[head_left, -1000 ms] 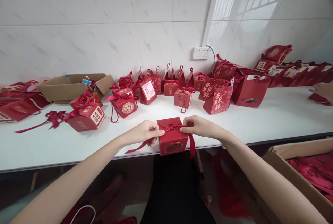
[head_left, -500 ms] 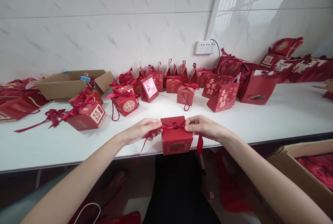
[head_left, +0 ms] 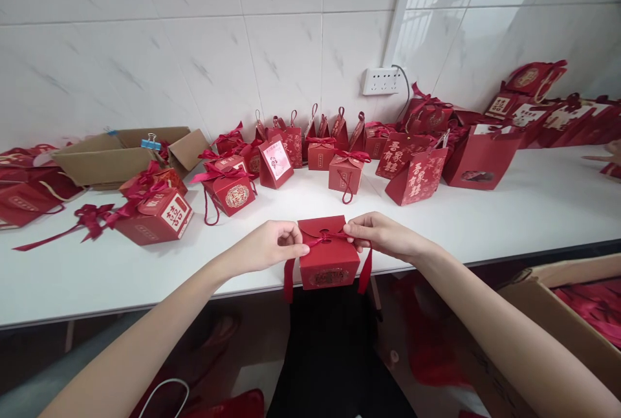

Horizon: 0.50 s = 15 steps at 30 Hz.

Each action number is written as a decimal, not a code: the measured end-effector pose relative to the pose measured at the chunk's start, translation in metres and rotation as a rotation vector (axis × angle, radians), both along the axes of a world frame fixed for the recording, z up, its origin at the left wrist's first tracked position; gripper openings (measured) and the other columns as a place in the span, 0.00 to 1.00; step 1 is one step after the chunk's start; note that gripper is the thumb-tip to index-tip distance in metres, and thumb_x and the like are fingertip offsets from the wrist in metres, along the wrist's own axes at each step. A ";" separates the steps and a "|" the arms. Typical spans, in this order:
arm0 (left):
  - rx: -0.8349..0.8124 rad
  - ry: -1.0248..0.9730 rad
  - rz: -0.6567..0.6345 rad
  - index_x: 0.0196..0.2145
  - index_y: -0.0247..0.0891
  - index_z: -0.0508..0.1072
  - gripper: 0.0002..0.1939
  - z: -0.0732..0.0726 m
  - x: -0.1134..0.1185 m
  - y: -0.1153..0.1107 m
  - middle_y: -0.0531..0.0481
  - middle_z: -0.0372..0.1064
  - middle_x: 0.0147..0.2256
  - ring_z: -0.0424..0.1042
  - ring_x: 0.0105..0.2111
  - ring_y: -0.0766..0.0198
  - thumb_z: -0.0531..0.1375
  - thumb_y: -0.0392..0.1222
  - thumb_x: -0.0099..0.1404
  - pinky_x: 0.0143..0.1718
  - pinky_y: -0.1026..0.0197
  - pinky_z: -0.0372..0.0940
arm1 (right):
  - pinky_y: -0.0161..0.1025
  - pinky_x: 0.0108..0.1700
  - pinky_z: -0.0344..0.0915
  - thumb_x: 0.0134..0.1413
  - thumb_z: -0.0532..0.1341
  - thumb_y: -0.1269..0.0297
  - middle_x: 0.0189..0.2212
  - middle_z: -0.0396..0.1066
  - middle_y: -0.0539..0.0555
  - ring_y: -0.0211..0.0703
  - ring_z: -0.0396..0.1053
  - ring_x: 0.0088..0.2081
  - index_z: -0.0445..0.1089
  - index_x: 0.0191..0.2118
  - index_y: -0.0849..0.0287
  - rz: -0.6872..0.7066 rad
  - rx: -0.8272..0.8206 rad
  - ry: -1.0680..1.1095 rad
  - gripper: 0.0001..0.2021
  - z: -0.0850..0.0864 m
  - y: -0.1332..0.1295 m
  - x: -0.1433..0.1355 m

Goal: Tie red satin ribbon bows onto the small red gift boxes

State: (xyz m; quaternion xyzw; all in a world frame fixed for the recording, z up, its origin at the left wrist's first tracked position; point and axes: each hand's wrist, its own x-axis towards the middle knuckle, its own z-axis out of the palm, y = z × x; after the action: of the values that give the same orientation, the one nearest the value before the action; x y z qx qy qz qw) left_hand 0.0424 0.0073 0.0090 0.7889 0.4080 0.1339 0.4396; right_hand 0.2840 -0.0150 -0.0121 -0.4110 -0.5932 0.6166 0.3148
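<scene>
A red gift box [head_left: 330,268] with a gold emblem on its front sits at the table's near edge, between my hands. Across its lid runs a dark red ribbon [head_left: 326,237], crossed or knotted at the middle, with loose ends hanging down at both sides. My left hand [head_left: 281,243] pinches the ribbon at the box's left upper edge, thumb lying toward the lid. At the right edge, my right hand [head_left: 371,234] pinches the other side of the ribbon between thumb and fingers.
Several red gift boxes with ribbons, such as one box [head_left: 345,175], stand along the white table [head_left: 272,282]. An open cardboard box [head_left: 97,162] is at the back left, another carton [head_left: 528,301] at the lower right. Another person's hand [head_left: 609,158] shows at the far right.
My left hand has shifted its grip, and the left ribbon end, earlier trailing below its fingers, now hangs beside the box. The right hand stays at the ribbon. The view has shifted slightly.
</scene>
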 end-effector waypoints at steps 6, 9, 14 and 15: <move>0.083 -0.014 0.009 0.26 0.39 0.63 0.13 0.005 -0.002 -0.004 0.55 0.61 0.27 0.60 0.27 0.68 0.55 0.50 0.60 0.29 0.64 0.57 | 0.34 0.25 0.50 0.48 0.61 0.46 0.16 0.51 0.41 0.31 0.50 0.19 0.61 0.27 0.59 -0.034 -0.025 -0.016 0.20 0.003 -0.007 0.000; 0.079 -0.015 0.025 0.26 0.38 0.63 0.14 0.008 -0.004 -0.001 0.55 0.61 0.26 0.59 0.26 0.68 0.55 0.52 0.60 0.28 0.64 0.56 | 0.33 0.24 0.49 0.49 0.63 0.53 0.17 0.56 0.41 0.33 0.51 0.19 0.61 0.40 0.56 -0.048 0.216 -0.263 0.17 0.011 -0.016 0.001; -0.029 -0.006 -0.003 0.27 0.38 0.63 0.16 0.013 -0.006 0.002 0.55 0.63 0.23 0.61 0.23 0.69 0.55 0.55 0.60 0.25 0.65 0.55 | 0.36 0.33 0.58 0.56 0.56 0.61 0.28 0.68 0.50 0.39 0.63 0.29 0.66 0.32 0.56 -0.169 0.622 -0.561 0.06 0.018 -0.024 -0.002; -0.047 -0.003 -0.003 0.28 0.38 0.64 0.16 0.013 -0.006 0.002 0.55 0.63 0.23 0.61 0.23 0.69 0.55 0.55 0.60 0.25 0.65 0.55 | 0.37 0.35 0.59 0.57 0.55 0.61 0.30 0.69 0.52 0.40 0.64 0.31 0.65 0.31 0.57 -0.197 0.647 -0.578 0.07 0.017 -0.023 -0.003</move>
State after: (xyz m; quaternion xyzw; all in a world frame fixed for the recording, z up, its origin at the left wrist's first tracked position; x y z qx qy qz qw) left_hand 0.0367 0.0097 0.0222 0.7787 0.4092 0.1251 0.4589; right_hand 0.2812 -0.0382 0.0051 -0.5014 -0.7772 0.2261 0.3057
